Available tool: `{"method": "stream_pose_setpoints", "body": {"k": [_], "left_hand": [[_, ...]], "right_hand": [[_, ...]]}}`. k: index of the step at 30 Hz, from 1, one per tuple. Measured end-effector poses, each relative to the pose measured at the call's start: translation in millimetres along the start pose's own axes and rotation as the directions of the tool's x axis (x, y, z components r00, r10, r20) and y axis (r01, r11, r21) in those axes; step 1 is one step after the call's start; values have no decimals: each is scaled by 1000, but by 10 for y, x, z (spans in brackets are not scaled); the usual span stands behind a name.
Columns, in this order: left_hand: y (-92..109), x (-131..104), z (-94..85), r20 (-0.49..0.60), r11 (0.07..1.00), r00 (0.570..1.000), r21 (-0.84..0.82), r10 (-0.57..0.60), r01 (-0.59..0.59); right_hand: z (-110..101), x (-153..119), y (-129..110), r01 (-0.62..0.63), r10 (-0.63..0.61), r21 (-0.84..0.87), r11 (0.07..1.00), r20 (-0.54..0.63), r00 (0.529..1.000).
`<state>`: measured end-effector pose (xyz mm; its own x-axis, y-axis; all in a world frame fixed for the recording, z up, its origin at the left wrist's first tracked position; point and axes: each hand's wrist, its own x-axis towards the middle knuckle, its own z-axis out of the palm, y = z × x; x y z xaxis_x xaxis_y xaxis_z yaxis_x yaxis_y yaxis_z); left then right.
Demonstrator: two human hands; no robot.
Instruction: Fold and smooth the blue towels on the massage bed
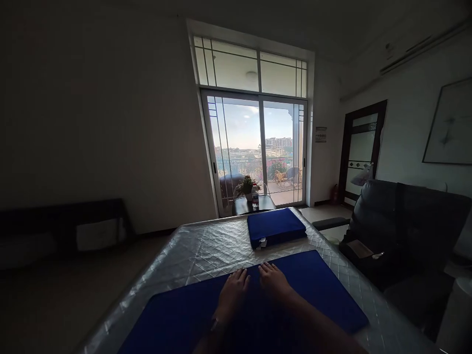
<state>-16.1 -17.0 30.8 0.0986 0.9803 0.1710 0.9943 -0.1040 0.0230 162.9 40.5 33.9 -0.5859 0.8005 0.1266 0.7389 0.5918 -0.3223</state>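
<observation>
A dark blue cloth (317, 285) lies spread flat across the near part of a table with a shiny silver quilted cover (214, 241). My left hand (234, 290) rests on the cloth near its far edge, palm down with fingers stretched out. Just to its right, my right hand (273, 280) lies the same way, fingertips at the far edge. A small gap separates the two hands, and neither grips anything. Beyond them sits a folded blue bundle (276, 226) with a small white tag on its near side.
A black office chair (409, 226) stands right of the table, with a dark bag on it. Past the far edge is a small dark table (239, 205) holding a potted plant (246, 187) and a bottle. Behind are glass sliding doors (239, 132).
</observation>
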Motion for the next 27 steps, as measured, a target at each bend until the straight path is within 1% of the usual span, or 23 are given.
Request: {"method": "stream_pose_setpoints", "body": {"k": [2, 4, 6, 8, 10, 12, 13, 15, 16, 18, 20, 23, 27], "left_hand": [[-111, -68, -15, 45, 998, 999, 51, -24, 22], [-274, -182, -49, 79, 992, 994, 107, -73, 64], [-498, -323, -93, 104, 982, 986, 151, -130, 113], [-792, -479, -134, 151, 961, 969, 230, -193, 156], [-1138, -641, -154, 205, 920, 938, 337, -281, 202], [-1478, -794, -150, 227, 865, 901, 438, -369, 244], [-1623, -860, -142, 225, 844, 890, 470, -397, 258], [-1822, -957, -126, 200, 827, 891, 496, -407, 266], [-1872, -987, -123, 182, 826, 898, 495, -400, 268], [-1889, -1016, -130, 155, 828, 904, 484, -399, 283], [-1850, -1024, -143, 155, 820, 897, 491, -414, 294], [-1825, -1039, -123, 158, 821, 897, 492, -412, 290], [-1927, -1012, -51, 141, 844, 901, 433, -410, 316]], "right_hand": [[125, 79, -161, 30, -30, 32, 999, 11, 999], [210, 127, -229, 30, -31, 58, 998, 17, 999], [253, 136, -212, 15, -16, 77, 997, 20, 1000], [241, 102, -100, -4, 2, 86, 996, 22, 1000], [158, 24, 129, -32, 31, 82, 996, 20, 999], [7, -97, 476, -95, 94, 64, 993, 14, 995], [-86, -170, 680, -143, 143, 51, 988, 8, 990], [-272, -327, 1097, -258, 259, 19, 966, -18, 966], [-351, -403, 1286, -315, 314, 4, 949, -35, 949], [-458, -524, 1584, -400, 398, -18, 916, -64, 915], [-487, -586, 1755, -451, 446, -36, 892, -88, 891], [-440, -584, 1829, -482, 473, -55, 874, -126, 872], [-376, -571, 1773, -489, 469, -72, 869, -196, 861]]}}
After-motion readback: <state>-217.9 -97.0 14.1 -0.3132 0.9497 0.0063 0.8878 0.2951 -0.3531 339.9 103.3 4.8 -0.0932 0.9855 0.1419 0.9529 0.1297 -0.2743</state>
